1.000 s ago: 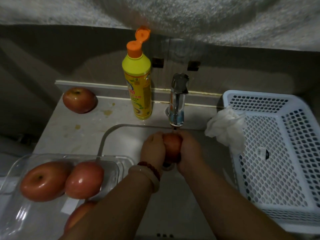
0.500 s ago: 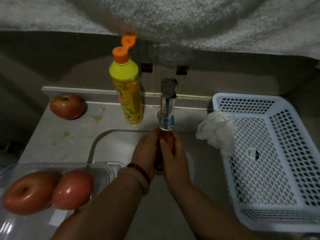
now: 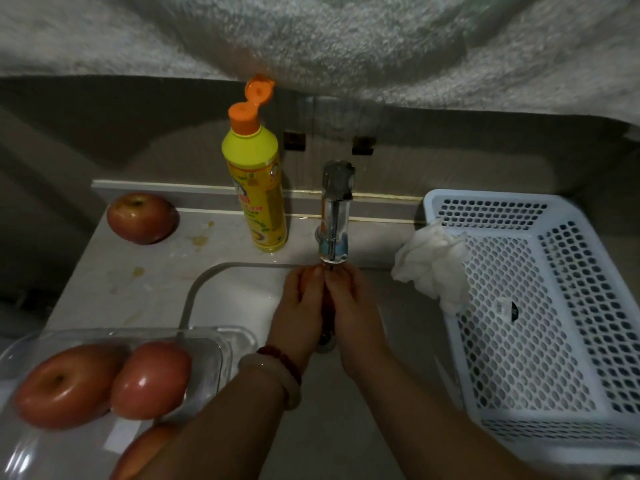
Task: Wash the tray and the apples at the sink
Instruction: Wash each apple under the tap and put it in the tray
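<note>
Both hands cupped round one apple (image 3: pixel 313 277) under the tap (image 3: pixel 334 216) — left hand (image 3: pixel 299 306) on its left side, right hand (image 3: pixel 351 306) on its right, fingers curled over it, only slivers of red showing at the fingertips. It sits over the sink (image 3: pixel 242 292), straight ahead, equally close to both hands.

Clear tray (image 3: pixel 214 344) is at my lower left on the counter, two apples inside (image 3: pixel 64 386) (image 3: pixel 150 381), so the left hand is nearer for set-down. My guess: rinse nearly done. One more apple (image 3: pixel 142 218) sits far left by the wall — left hand's reach too.
</note>
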Demonstrator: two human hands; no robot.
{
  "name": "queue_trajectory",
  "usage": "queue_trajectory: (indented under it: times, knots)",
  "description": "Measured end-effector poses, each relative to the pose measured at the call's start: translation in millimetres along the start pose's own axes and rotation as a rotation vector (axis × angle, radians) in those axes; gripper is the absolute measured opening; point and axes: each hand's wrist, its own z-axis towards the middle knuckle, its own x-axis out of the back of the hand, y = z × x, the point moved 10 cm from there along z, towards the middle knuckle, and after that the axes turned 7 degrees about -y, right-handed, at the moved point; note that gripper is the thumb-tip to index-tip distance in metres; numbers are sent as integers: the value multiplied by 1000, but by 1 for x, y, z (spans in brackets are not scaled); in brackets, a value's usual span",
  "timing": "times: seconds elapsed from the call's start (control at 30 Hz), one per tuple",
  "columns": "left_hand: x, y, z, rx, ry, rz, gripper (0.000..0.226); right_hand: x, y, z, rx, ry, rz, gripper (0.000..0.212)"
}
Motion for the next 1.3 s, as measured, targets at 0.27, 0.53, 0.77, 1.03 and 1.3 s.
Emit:
queue_trajectory:
  times: [0.27, 0.53, 0.77, 1.03, 1.3]
  knots:
    - [-7, -4, 5, 113, -39, -35, 31, -3, -3, -7, 294, 22, -338, 31]
    - [-5, 6, -6, -36, -24, 32, 23, 1, 20, 14, -200, 16, 99, 21]
    - [-7, -21, -5, 422, -93, -272, 42, -9, -6, -7, 416, -30, -497, 53]
    - [-4, 7, -3, -59, -46, 2, 12, -9, 48, 7, -372, -31, 421, 23]
    - [-7, -17, 13, 238, -123, -165, 34, -16, -8, 0, 425, -63, -437, 35]
